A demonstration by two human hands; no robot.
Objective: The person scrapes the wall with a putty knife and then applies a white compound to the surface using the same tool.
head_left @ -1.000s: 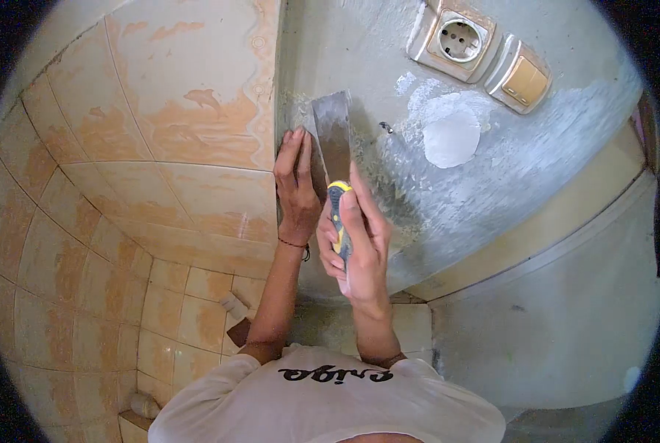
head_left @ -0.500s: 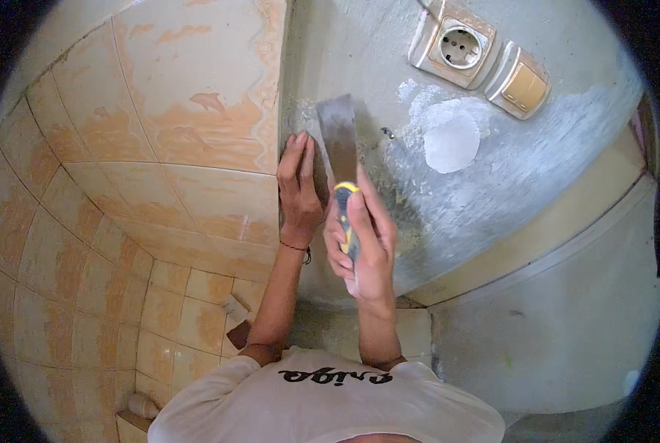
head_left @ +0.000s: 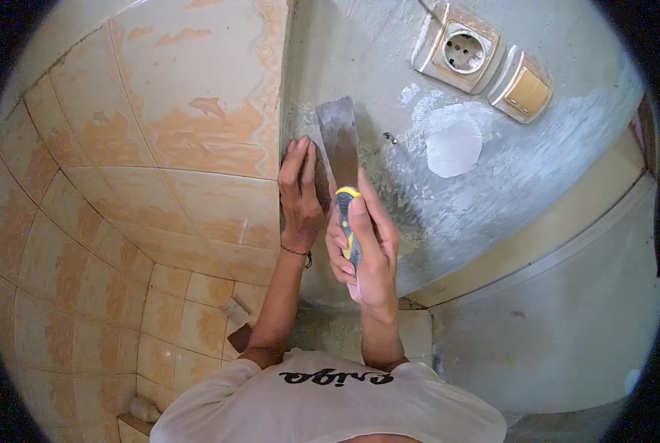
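Observation:
My right hand (head_left: 370, 255) is wrapped around the black and yellow handle of a putty knife (head_left: 339, 140), thumb along the top of the grip. Its broad, stained metal blade points up the grey wall (head_left: 378, 44), with the tip close over the surface. To its left, my left hand (head_left: 300, 203) lies with stretched fingers on the wall, right beside the edge of the tiles (head_left: 219, 140). A dark cord bracelet circles that wrist. Right of the blade, a small dark hole (head_left: 390, 138) shows in the wall.
A round white filler patch (head_left: 454, 150) with smears around it sits below a power socket (head_left: 463, 52) and a light switch (head_left: 523, 90). Orange-patterned tiles cover the left side. A brown scrap (head_left: 240, 337) lies low down near my left forearm.
The whole view has shifted slightly, with the wall fittings a little lower and further right. Both hands and the putty knife keep nearly the same place on the wall.

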